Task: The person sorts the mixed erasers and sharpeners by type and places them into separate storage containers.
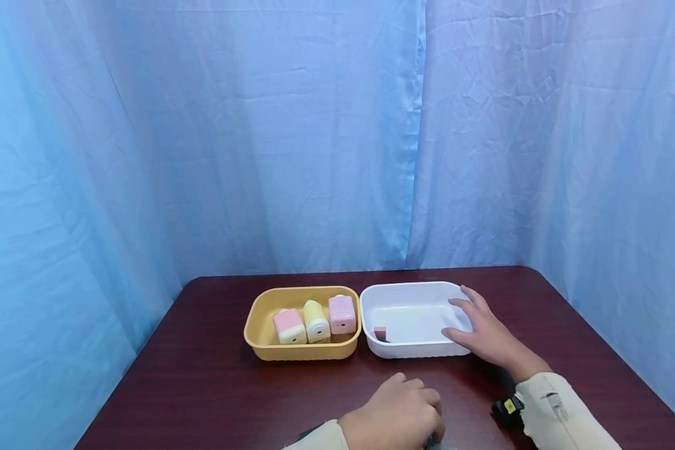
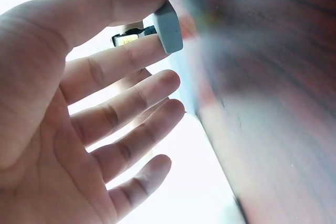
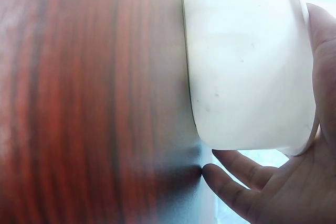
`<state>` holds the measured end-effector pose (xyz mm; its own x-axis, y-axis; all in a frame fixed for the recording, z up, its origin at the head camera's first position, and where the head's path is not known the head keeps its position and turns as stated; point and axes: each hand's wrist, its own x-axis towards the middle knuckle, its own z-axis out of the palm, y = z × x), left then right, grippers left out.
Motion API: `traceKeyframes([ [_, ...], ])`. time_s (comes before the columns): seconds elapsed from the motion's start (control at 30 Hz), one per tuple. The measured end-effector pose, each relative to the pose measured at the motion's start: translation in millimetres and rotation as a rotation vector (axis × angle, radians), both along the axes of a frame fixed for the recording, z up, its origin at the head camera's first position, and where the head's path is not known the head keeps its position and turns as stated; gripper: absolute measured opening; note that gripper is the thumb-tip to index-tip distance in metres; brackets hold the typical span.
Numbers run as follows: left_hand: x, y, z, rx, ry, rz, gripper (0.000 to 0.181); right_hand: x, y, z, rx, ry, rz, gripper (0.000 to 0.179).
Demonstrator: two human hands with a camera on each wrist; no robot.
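Note:
My left hand (image 1: 396, 412) is low at the front of the table. Between its thumb and index finger it pinches a small grey eraser-like block (image 2: 169, 29), while the other fingers stand apart. My right hand (image 1: 486, 334) is at the right end of a white plastic basin (image 1: 413, 351), its spread, relaxed fingers around the rim. From the right wrist view, the thumb lies along the rim and other fingers reach down outside the end wall. A small pink and black block (image 1: 380, 333) lies in the basin's front left corner.
A yellow basin (image 1: 304, 354) stands left of the white one. In it lie a pink-and-cream block (image 1: 289, 327), a yellow-and-white one (image 1: 316, 322) and a pink one (image 1: 342, 314), each with a small dark hole like a pencil sharpener's. Blue curtains (image 1: 315, 137) surround the dark wooden table (image 1: 202, 387).

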<state>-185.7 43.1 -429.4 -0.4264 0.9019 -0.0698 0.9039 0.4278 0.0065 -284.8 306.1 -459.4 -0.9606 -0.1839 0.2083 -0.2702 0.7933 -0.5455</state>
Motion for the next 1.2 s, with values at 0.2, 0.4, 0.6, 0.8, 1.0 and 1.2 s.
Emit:
traceKeyframes([
  [0.2,-1.6,-1.4,2.5,0.040,-0.008,0.018,0.013,-1.5,1,-1.1,-0.005,0.001,0.001,0.079],
  [0.4,-2.7,-4.4,6.3,0.058,0.035,0.020,0.017,-4.5,1,-3.5,-0.008,-0.003,0.003,0.080],
  [0.6,-3.4,-5.7,11.0,0.083,0.060,0.018,0.016,-2.4,1,-4.1,-0.007,-0.002,-0.008,0.079],
  [0.8,-5.0,-6.1,18.0,0.109,0.072,0.036,0.012,-0.6,1,-1.7,-0.008,-0.003,-0.010,0.079],
  [1.0,-8.0,-8.6,23.0,0.136,0.131,0.062,0.013,-0.3,1,-1.4,-0.005,-0.008,-0.010,0.078],
  [1.2,-13.0,-12.3,27.2,0.171,0.148,0.064,0.012,-1.0,2,-1.1,-0.003,-0.003,-0.008,0.078],
])
